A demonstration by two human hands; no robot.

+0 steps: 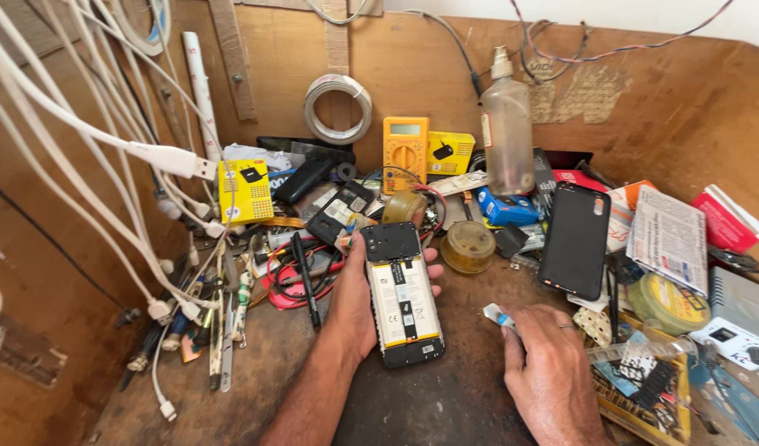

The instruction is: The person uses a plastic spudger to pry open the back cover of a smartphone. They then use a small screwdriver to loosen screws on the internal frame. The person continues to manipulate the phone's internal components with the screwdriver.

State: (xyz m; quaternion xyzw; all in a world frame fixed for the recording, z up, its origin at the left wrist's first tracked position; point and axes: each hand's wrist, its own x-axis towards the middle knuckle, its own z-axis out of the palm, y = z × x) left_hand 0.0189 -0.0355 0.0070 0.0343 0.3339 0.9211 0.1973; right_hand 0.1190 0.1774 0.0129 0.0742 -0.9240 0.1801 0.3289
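Worn wooden workbench (445, 405) boxed in by brown board walls, white cables (107, 140) draped at left. Left hand (354, 301) cradles an opened phone (402, 293), back cover off, battery showing, at bench centre. Right hand (549, 367) pinches a small white-blue piece (497, 314) just right of it. Behind: yellow multimeter (406, 153), spray bottle (506, 124), black phone cover (574, 239), loose clutter

The left hand (352, 306) lies mostly hidden under the opened phone (402, 293) it holds.

Likely a phone repair workshop, cluttered wooden bench (445, 396), yellow multimeter (406, 153), hanging white charging cables (107, 140), opened phone (402, 293), scattered hand tools (222, 330)
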